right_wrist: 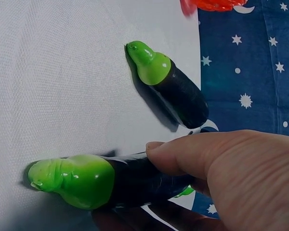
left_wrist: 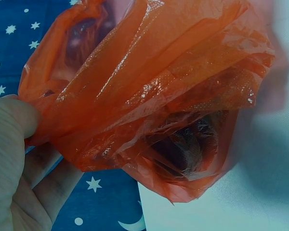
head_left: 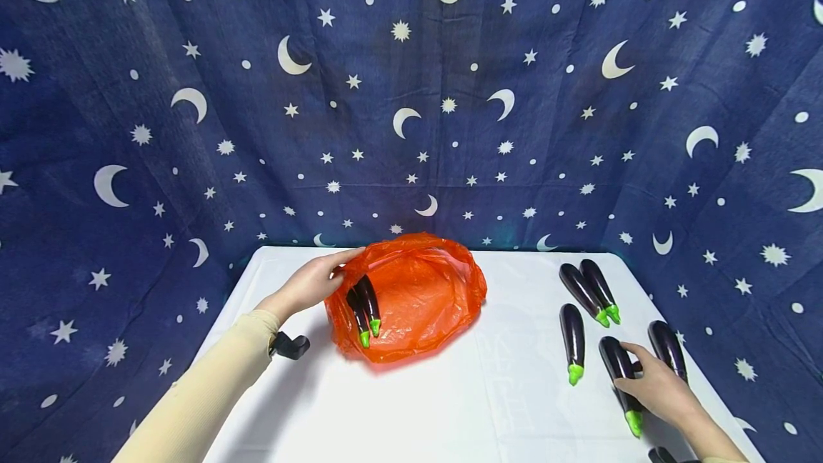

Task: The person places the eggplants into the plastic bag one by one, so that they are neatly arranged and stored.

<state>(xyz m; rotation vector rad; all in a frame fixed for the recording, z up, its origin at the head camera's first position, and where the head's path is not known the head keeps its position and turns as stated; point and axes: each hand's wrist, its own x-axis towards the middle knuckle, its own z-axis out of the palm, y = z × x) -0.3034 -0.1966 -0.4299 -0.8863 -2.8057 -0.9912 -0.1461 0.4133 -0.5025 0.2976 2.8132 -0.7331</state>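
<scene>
My left hand (head_left: pixel 315 281) pinches the left rim of an orange-red plastic bag (head_left: pixel 424 306) that lies with its mouth facing me. Two dark eggplants (head_left: pixel 368 300) with green stems show inside the bag at its left. In the left wrist view, thumb and fingers grip the crumpled bag (left_wrist: pixel 149 86). Over on the right, my right hand (head_left: pixel 659 386) has thumb and fingers around an eggplant (head_left: pixel 616 359), its green stem pointing toward me. The right wrist view shows the thumb on top of this eggplant (right_wrist: pixel 135 180) and fingers beneath, close to the table.
Left of the gripped eggplant lies another eggplant (head_left: pixel 572 338). A pair of eggplants (head_left: pixel 581 291) lies farther back, and one more eggplant (head_left: pixel 669 349) sits partly behind the right hand. The white table (head_left: pixel 418 413) meets a blue star-and-moon curtain (head_left: pixel 411 134) behind and beside it.
</scene>
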